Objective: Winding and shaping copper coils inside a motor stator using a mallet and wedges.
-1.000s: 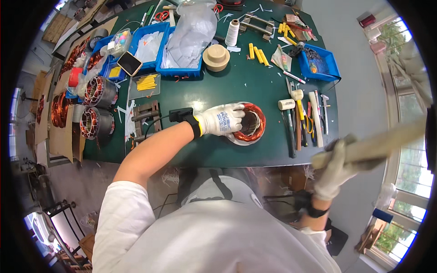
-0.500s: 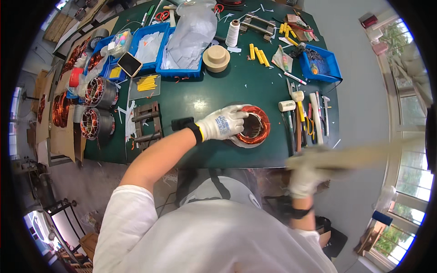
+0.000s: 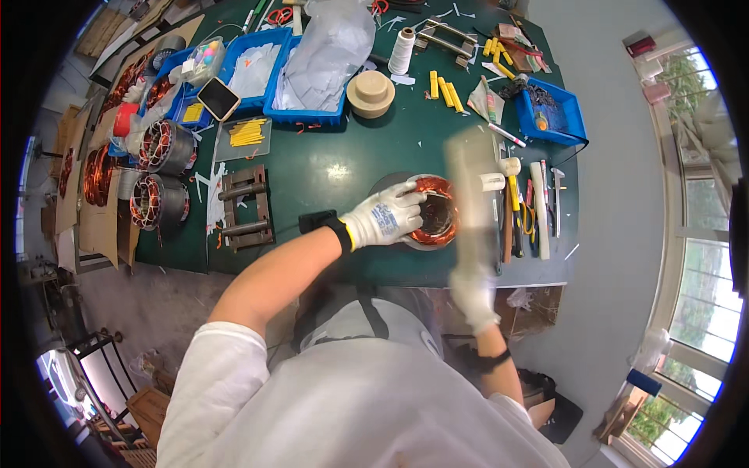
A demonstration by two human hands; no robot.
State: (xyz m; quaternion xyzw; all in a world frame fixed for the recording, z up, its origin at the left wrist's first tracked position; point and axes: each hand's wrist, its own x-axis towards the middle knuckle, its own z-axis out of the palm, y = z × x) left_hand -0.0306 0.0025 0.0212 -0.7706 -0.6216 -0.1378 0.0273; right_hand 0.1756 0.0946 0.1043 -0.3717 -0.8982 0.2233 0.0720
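A motor stator (image 3: 446, 187) with a ring of orange copper winding stands near the table's front edge, its round opening facing up. My left hand (image 3: 388, 216), in a white glove, grips the stator's left side, fingers bent over the winding. In my gloved right hand (image 3: 473, 298) is a pale wooden bat (image 3: 468, 175), smeared by motion. The bat stretches away from me along the stator's right edge and covers part of it. Whether the two touch, I cannot tell.
On the right lie a white-headed mallet (image 3: 491, 182), scissors (image 3: 530, 218) and other hand tools. Blue bins (image 3: 310, 117), a thread spool (image 3: 402, 51) and a beige stepped disc (image 3: 370, 93) stand farther back. More stators (image 3: 160, 201) and a metal frame (image 3: 246, 207) are on the left.
My right hand has swung the bat leftward from off the table's right side to beside the stator. The bat has turned from pointing right to pointing away from me. My left hand stays on the stator.
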